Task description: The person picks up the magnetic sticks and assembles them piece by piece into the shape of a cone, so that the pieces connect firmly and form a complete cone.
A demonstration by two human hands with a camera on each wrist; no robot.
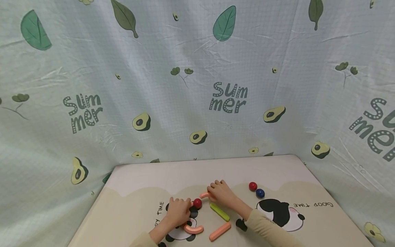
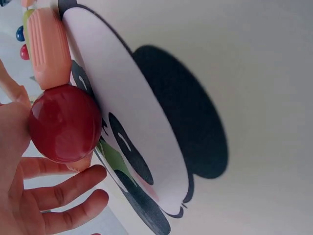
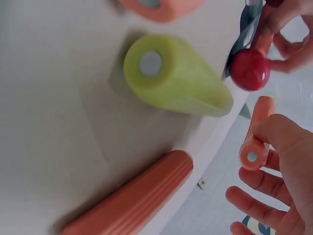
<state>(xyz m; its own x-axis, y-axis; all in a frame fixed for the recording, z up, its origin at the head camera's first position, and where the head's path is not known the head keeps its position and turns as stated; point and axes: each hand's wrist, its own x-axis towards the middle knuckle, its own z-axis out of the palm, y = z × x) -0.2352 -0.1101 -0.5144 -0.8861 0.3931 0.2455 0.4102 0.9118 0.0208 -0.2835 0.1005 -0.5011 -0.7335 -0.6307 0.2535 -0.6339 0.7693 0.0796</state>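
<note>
My left hand (image 1: 178,212) pinches an orange magnetic stick (image 3: 264,41) with a red ball (image 1: 197,203) at its far end. Close to the palm, a second red ball (image 2: 66,123) meets the end of a curved orange stick (image 1: 195,230), which lies over the printed panda. My right hand (image 1: 224,196) holds another curved orange stick (image 3: 264,110) between thumb and fingers, and its round metal tip faces the right wrist camera. Below that hand lie a yellow-green stick (image 1: 219,212) and a straight ridged orange stick (image 1: 220,232).
Beyond the right hand, a loose red ball (image 1: 253,186) and a blue ball (image 1: 260,193) sit side by side. The pale table (image 1: 308,175) carries printed pandas and lettering. A curtain (image 1: 172,103) with avocado and leaf prints hangs behind it.
</note>
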